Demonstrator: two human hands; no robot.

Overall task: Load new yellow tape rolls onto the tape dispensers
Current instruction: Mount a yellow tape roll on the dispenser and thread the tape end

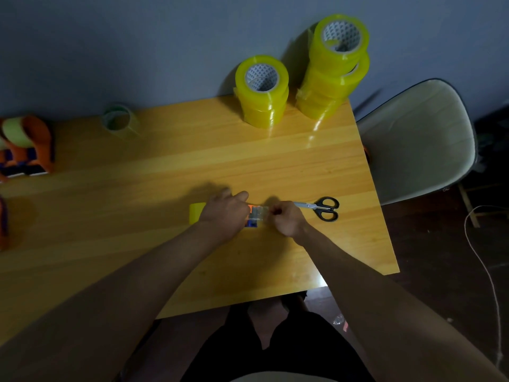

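My left hand (pixel 224 213) is curled over a tape dispenser (pixel 252 218) on the wooden table (pixel 165 188), holding it down; only a strip of its orange and blue body shows past my knuckles, and a yellow tape roll (pixel 196 213) sticks out from under the heel of that hand, on the side away from my right; my right hand (pixel 286 217) sits just beside the dispenser's free end, fingers bent and pinching the clear, shiny tape end there; no lettering on the dispenser can be read from here.

Just beyond my right hand lie black-handled scissors (pixel 321 208), blades pointing back toward my knuckles, handles away; they touch nothing else that I can make out.

Farther off, beyond both hands at the table's far edge, stand two stacks of yellow rolls; the shorter stack (pixel 261 92) is nearer my grip, the taller stack (pixel 333 67) beside it toward the corner; the white cores carry a small repeated printed pattern, too small to read.

Well apart on my left-hand side stands a clear, greenish roll (pixel 119 119); past it, at the frame's edge, more orange dispensers (pixel 26 146), one carrying a pale roll.

Off the table beyond my right hand stands a pale chair (pixel 418 139).
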